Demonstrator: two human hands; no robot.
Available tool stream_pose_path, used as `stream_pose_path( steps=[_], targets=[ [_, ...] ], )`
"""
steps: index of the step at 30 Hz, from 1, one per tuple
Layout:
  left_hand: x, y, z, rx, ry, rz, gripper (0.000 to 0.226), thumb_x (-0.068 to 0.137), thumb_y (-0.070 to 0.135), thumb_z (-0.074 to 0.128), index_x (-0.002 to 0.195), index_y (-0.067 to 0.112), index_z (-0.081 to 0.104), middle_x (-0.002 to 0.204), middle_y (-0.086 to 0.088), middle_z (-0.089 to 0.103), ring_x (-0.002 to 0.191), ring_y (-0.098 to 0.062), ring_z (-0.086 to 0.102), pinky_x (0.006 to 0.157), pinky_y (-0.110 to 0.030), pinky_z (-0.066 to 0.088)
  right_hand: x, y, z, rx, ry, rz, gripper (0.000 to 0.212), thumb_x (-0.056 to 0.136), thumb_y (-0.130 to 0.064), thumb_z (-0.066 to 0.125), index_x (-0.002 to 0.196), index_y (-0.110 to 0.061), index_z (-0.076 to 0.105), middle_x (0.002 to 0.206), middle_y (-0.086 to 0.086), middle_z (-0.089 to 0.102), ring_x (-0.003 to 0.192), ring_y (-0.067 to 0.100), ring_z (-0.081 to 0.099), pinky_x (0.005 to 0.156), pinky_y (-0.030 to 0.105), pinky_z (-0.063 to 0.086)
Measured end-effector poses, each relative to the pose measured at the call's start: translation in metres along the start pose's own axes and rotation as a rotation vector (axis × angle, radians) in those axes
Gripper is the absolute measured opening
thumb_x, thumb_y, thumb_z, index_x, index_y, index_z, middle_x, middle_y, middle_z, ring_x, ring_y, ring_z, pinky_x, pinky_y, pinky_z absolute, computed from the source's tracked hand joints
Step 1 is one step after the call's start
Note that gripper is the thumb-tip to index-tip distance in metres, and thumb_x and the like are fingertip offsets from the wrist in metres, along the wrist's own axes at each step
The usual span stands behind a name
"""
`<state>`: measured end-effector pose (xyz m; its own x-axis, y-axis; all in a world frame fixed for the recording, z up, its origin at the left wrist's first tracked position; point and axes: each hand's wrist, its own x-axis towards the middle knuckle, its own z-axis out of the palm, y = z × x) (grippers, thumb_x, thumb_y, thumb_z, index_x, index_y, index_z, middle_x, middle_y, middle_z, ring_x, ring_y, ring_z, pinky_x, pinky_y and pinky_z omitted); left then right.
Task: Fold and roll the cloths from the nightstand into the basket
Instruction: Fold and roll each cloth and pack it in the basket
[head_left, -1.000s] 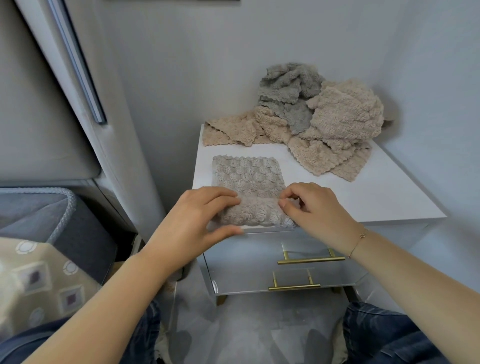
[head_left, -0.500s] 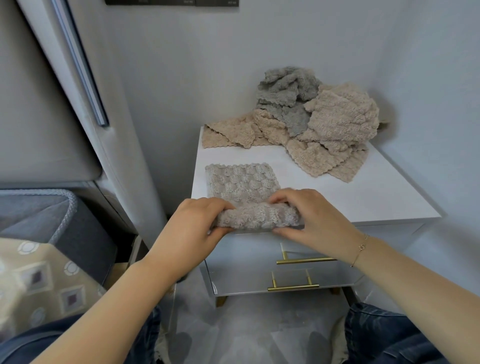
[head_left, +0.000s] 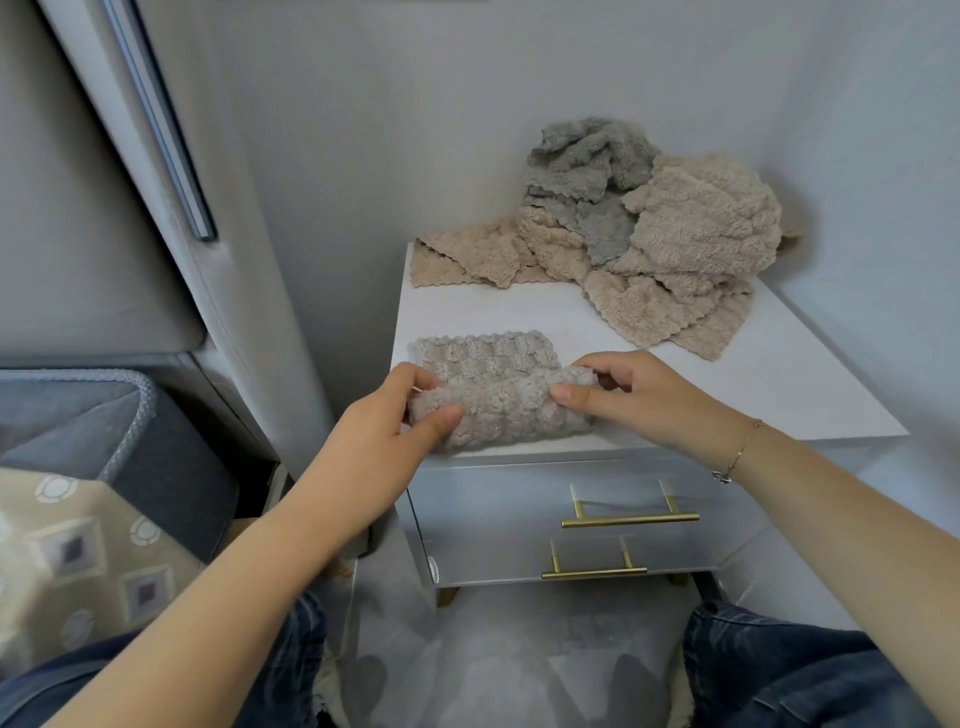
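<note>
Left hand (head_left: 387, 415) and right hand (head_left: 621, 395) both pinching.

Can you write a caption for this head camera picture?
Both hands roll a fluffy grey cloth on the white nightstand.

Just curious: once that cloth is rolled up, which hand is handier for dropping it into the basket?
Likely the left hand: it already grips the roll's left end, and the basket sits on that side.

A pale taupe bubble-textured fleece cloth (head_left: 498, 400) lies on the white nightstand top (head_left: 779, 384). Behind it sit beige scalloped fleece cloths (head_left: 696, 234) and a grey one (head_left: 582, 166). The drawer handles (head_left: 628, 518) are gold.
</note>
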<state>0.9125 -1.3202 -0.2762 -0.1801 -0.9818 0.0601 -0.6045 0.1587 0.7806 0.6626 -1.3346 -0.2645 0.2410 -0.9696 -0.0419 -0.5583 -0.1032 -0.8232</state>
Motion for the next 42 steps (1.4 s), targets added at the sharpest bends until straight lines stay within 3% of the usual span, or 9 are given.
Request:
stream_pose_path(
  steps=[8,12,17,21,23,27,31,37,42],
  targets=[
    [0.011,0.001,0.005,-0.019,0.072,-0.133,0.047,0.090,0.045,0.056,0.080,-0.001,0.055,0.060,0.001,0.040,0.055,-0.013,0.035,0.054,-0.026,0.028,0.006,-0.004,0.012,-0.234,0.096,0.114,0.049,0.090,-0.045,0.056,0.063,-0.008,0.039,0.077,0.004,0.040,0.066,0.016,0.042,0.063,0.028,0.030],
    [0.017,-0.005,0.009,0.046,0.174,-0.130,0.049,0.085,0.051,0.060,0.074,0.004,0.050,0.060,0.003,0.042,0.060,-0.016,0.038,0.057,-0.030,0.031,0.009,0.003,0.016,-0.444,0.224,0.085,0.058,0.085,-0.059,0.051,0.060,-0.007,0.042,0.070,0.007,0.044,0.066,0.022,0.047,0.065,0.034,0.032],
    [0.021,-0.009,0.005,0.208,0.346,0.244,0.026,0.084,0.039,0.066,0.104,0.022,0.062,0.102,0.008,0.058,0.099,-0.016,0.049,0.087,-0.035,0.043,0.006,0.011,0.020,-0.367,0.369,-0.221,0.040,0.086,-0.044,0.062,0.111,-0.013,0.052,0.110,-0.001,0.044,0.092,0.011,0.047,0.080,0.020,0.040],
    [0.023,-0.012,0.004,0.511,0.255,0.634,0.023,0.087,0.007,0.055,0.103,0.013,0.070,0.111,-0.001,0.064,0.096,-0.021,0.059,0.080,-0.037,0.047,0.008,0.010,0.017,-0.532,0.330,-0.549,0.019,0.092,-0.023,0.058,0.107,-0.011,0.063,0.114,0.003,0.054,0.095,0.017,0.055,0.084,0.029,0.044],
    [0.020,-0.014,0.008,0.628,0.194,0.669,0.034,0.082,0.005,0.049,0.110,0.009,0.069,0.114,-0.004,0.066,0.100,-0.026,0.062,0.082,-0.037,0.049,0.006,0.011,0.018,-0.577,0.295,-0.609,0.025,0.094,-0.023,0.051,0.104,-0.008,0.069,0.112,0.004,0.061,0.094,0.018,0.059,0.083,0.030,0.046],
    [0.006,-0.020,0.015,0.683,0.043,0.509,0.068,0.088,0.054,0.040,0.139,0.010,0.046,0.141,-0.003,0.049,0.129,-0.020,0.044,0.104,-0.034,0.034,0.001,0.019,0.021,-0.598,0.158,-0.471,0.054,0.089,-0.049,0.049,0.127,-0.012,0.059,0.129,-0.001,0.059,0.118,0.013,0.053,0.100,0.032,0.041],
    [0.006,-0.026,0.020,0.697,-0.028,0.498,0.087,0.078,0.053,0.064,0.146,0.010,0.032,0.145,-0.005,0.041,0.135,-0.024,0.036,0.112,-0.037,0.030,-0.003,0.021,0.023,-0.578,0.103,-0.403,0.071,0.079,-0.055,0.064,0.137,-0.018,0.048,0.137,-0.003,0.050,0.124,0.010,0.043,0.104,0.023,0.031],
    [-0.001,-0.021,0.021,0.492,0.100,0.517,0.057,0.073,0.032,0.080,0.123,0.016,0.059,0.112,0.001,0.065,0.101,-0.023,0.061,0.085,-0.030,0.046,-0.011,0.014,0.021,-0.557,0.111,-0.436,0.048,0.076,-0.032,0.077,0.118,-0.018,0.058,0.109,-0.010,0.058,0.101,0.002,0.047,0.084,0.010,0.032],
    [-0.015,-0.005,0.014,0.407,0.070,0.431,0.043,0.080,0.044,0.071,0.116,0.029,0.054,0.097,0.012,0.064,0.085,-0.009,0.058,0.068,-0.016,0.041,-0.025,0.007,0.009,-0.401,0.059,-0.286,0.042,0.074,-0.029,0.080,0.112,-0.019,0.065,0.100,-0.017,0.058,0.096,-0.003,0.051,0.083,0.001,0.034]
  ],
)
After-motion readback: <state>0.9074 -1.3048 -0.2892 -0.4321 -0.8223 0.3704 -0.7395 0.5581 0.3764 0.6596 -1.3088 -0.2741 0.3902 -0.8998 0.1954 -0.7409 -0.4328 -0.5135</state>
